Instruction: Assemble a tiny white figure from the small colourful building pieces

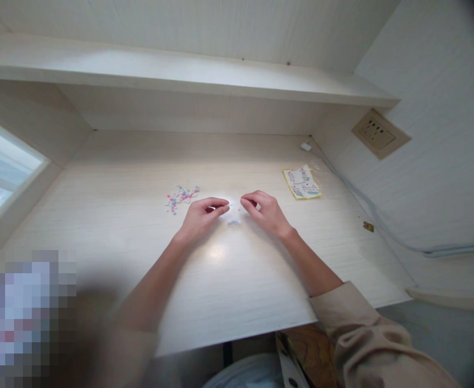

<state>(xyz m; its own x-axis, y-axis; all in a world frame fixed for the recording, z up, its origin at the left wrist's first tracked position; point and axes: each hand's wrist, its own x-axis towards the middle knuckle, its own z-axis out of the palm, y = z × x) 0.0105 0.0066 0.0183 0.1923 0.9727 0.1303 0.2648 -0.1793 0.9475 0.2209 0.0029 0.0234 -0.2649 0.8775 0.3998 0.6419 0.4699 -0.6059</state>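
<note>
At mid-worktop point(221, 280), I'm pinching the fingers of my left hand point(202, 215) and right hand point(264, 213) tight, their catch too tiny to tell.

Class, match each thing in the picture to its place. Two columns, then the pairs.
1 bead pile
2 yellow-edged card
3 wall socket
4 small white piece

a on the right wall
b on the desk between left hand and right hand
c just left of the left hand
d right of the right hand

Pairs: 1-c, 2-d, 3-a, 4-b
</note>
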